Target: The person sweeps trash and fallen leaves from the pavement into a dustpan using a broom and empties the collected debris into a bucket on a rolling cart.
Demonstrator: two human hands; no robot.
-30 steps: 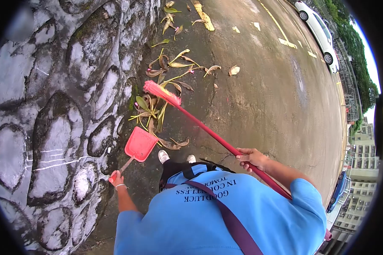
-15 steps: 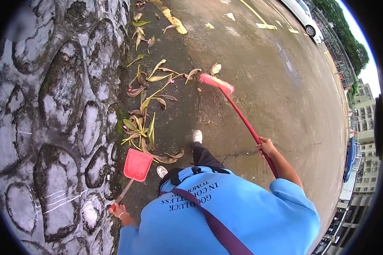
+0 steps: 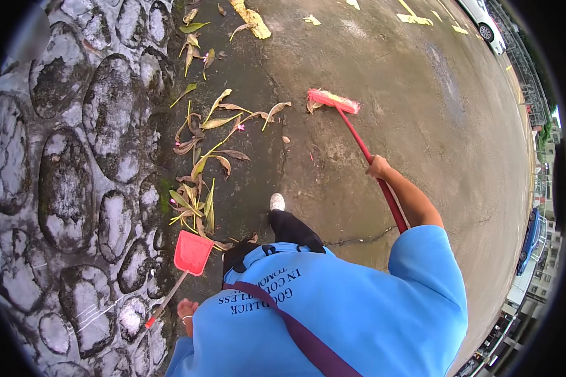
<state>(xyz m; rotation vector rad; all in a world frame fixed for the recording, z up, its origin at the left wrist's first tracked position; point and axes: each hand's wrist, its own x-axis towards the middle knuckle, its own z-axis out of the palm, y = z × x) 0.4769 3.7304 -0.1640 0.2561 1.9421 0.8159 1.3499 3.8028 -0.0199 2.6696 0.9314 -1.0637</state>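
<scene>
My right hand [image 3: 378, 167] is wrapped around the red handle of a broom [image 3: 365, 147]. The pink bristle head, at the handle's far end, touches a dry leaf [image 3: 312, 106] on the pavement. My left hand [image 3: 187, 308] has its fingers curled, with nothing seen in them. Just to its left, a red dustpan [image 3: 193, 253] stands apart from the hand, its long handle slanting down to a red tip by the stone wall. Beyond the pan, a heap of fallen leaves [image 3: 195, 201] with yellow stems and pink flowers lies along the wall's base.
A rough stone wall [image 3: 66, 188] runs along the left side. More leaves [image 3: 191, 47] lie farther up, near a yellow painted line [image 3: 251, 19]. My white shoe [image 3: 277, 202] is on the pavement [image 3: 415, 157]. A white car [image 3: 486, 28] and a blue car [image 3: 528, 242] are parked at the right.
My left hand has let go of the dustpan handle and drawn away to the right. The broom head has moved right and now covers part of the dry leaf. My right hand is farther forward.
</scene>
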